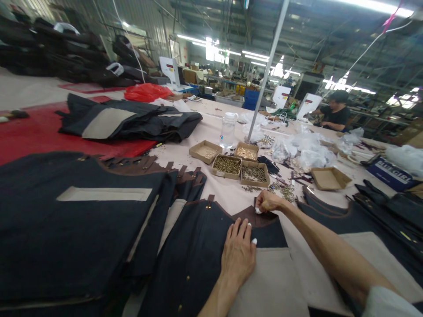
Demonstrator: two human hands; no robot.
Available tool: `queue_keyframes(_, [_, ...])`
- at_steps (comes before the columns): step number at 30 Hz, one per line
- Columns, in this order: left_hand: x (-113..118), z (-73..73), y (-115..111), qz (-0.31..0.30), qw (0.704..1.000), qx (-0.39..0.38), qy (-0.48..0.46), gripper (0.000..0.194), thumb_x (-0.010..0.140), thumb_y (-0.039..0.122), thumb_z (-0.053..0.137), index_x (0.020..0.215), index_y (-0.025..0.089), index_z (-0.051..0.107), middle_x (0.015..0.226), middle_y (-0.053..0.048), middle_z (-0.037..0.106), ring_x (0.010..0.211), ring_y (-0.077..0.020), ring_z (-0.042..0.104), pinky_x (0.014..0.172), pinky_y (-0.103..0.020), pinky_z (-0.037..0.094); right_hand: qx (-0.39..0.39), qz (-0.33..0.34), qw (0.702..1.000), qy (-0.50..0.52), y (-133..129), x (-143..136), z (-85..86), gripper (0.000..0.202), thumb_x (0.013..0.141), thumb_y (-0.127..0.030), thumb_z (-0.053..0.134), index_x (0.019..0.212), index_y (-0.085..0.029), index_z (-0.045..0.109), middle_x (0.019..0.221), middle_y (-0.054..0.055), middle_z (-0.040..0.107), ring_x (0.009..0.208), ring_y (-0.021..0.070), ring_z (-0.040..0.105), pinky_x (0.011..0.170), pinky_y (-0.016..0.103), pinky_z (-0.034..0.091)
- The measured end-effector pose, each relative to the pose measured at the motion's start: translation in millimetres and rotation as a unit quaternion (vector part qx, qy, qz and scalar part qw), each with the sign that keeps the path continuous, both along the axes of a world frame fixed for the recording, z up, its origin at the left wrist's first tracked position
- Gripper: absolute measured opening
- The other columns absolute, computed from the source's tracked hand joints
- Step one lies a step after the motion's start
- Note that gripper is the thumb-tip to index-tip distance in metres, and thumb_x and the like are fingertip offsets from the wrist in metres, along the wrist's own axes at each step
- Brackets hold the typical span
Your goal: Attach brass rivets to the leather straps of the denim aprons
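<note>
Fingers (pixel 260 205) of the right hand (pixel 269 201) curl closed at the brown cloth edge (pixel 265 219), their grip hidden; nearer, the left hand (pixel 239 250) lies flat on dark cloth (pixel 201 233).

On the bench (pixel 209 121), a clear bottle (pixel 228 132) stands near a metal pole (pixel 268 70); a red plastic bag (pixel 147 92) lies farther left.

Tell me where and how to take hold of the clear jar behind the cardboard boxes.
Grip the clear jar around its upper body, just under the lid, likely best from above and the left: it stands upright, cardboard boxes crowd its near side and a metal pole rises on its right.
</note>
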State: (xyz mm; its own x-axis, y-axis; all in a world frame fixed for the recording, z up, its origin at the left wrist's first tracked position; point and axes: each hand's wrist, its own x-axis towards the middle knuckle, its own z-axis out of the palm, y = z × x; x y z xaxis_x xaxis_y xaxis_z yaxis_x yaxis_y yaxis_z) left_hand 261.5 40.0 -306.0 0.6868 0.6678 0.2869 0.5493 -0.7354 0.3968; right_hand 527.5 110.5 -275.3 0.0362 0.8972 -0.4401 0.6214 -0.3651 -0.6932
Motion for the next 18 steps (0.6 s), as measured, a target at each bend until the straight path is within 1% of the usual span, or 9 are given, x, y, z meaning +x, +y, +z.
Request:
queue_keyframes(5, [1,-3.1,3,-0.002,1.0,0.01,0.004,0.051,0.096,0.024,0.049,0.146,0.015,0.052,0.159,-0.009,0.043,0.149,-0.0306,0.034,0.122,-0.053,0.032,-0.01,0.015,1.0,0.018,5,4,1.7,0.014,0.052,-0.012,0.069,0.066,-0.013,0.073,0.052,-0.002,0.063,0.048,0.0102,0.055,0.046,0.017,0.039])
queue_keyframes(8, [0,-6.3,5,0.0,1.0,0.014,0.006,0.052,0.096,0.024,0.049,0.147,0.016,0.051,0.159,-0.009,0.043,0.15,-0.0313,0.033,0.122,-0.054,0.032,-0.011,0.041,0.999,0.025,6,6,2.2,0.013,0.056,-0.019,0.076,0.068,-0.013,0.074,0.054,-0.001,0.064,0.049,0.0103,0.056,0.045,0.016,0.039])
queue_keyframes(10, [0,-8.5,7,0.001,1.0,0.017,0.011,0.053,0.096,0.025,0.049,0.148,0.016,0.051,0.16,-0.008,0.042,0.15,-0.0311,0.033,0.122,-0.054,0.032,-0.013,0.042,0.999,0.003,8,5,1.2,0.016,0.057,-0.023,0.079,0.068,-0.013,0.074,0.055,0.0,0.065,0.049,0.0101,0.056,0.045,0.017,0.038])
queue_keyframes(14, [0,-13.4,9,0.001,0.999,0.027,0.023,0.052,0.096,0.025,0.048,0.148,0.017,0.05,0.161,-0.007,0.04,0.151,-0.0304,0.032,0.122,-0.054,0.033,-0.009,0.04,0.996,-0.074,15,3,-8.6,0.021,0.054,-0.025,0.085,0.068,-0.014,0.075,0.051,-0.001,0.064,0.044,0.0095,0.054,0.043,0.017,0.035])
queue_keyframes(18, [1,-16.7,11,0.002,0.999,0.038,0.022,0.052,0.097,0.025,0.048,0.149,0.018,0.05,0.161,-0.006,0.04,0.15,-0.0304,0.033,0.121,-0.053,0.036,-0.045,0.043,0.994,-0.086,26,4,-22.1,0.021,0.053,-0.024,0.086,0.068,-0.016,0.075,0.049,-0.001,0.063,0.044,0.0118,0.056,0.043,0.018,0.038])
